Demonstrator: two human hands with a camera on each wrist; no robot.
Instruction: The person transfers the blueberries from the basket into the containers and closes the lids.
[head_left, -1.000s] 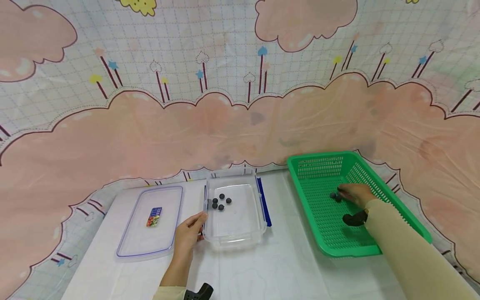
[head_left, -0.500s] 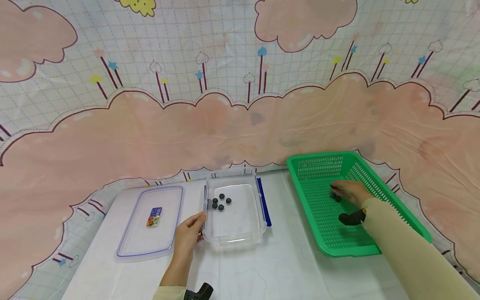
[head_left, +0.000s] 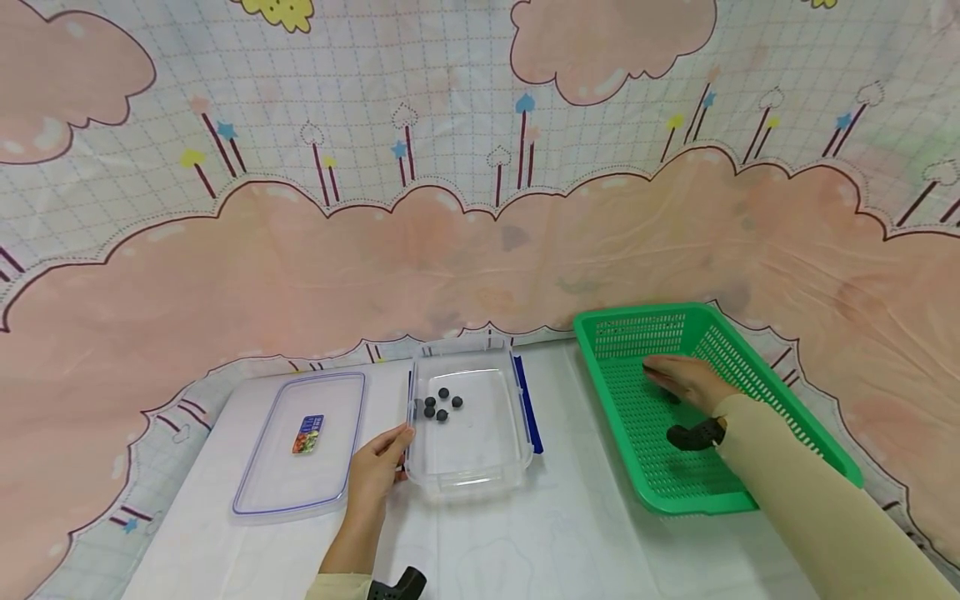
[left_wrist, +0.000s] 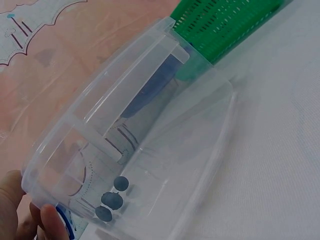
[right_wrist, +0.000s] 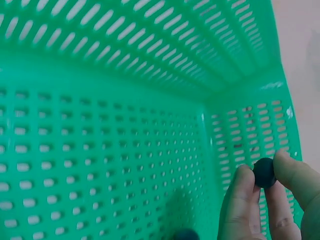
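Note:
My right hand [head_left: 686, 383] is inside the green basket [head_left: 652, 487]. Between thumb and fingertips it pinches a dark round blueberry [right_wrist: 264, 173], held above the basket floor. Another blueberry [right_wrist: 186, 235] shows at the bottom edge of the right wrist view, partly cut off. With thumb and fingers, my left hand [head_left: 375, 462] grips the left side of a clear plastic box [head_left: 483, 446], which is uncovered. Several blueberries [head_left: 444, 392] lie together in the left half of the box.
Left of the box, a clear lid [head_left: 270, 475] with a blue seal lies flat on the white table [head_left: 517, 550], bearing a small colourful label [head_left: 308, 434]. A blue clip flap [head_left: 528, 404] hangs from the box's right side. A patterned cloth [head_left: 375, 275] rises behind.
My right hand has moved a little left and up within the basket, lifting a blueberry. My left hand and the box have stayed in place.

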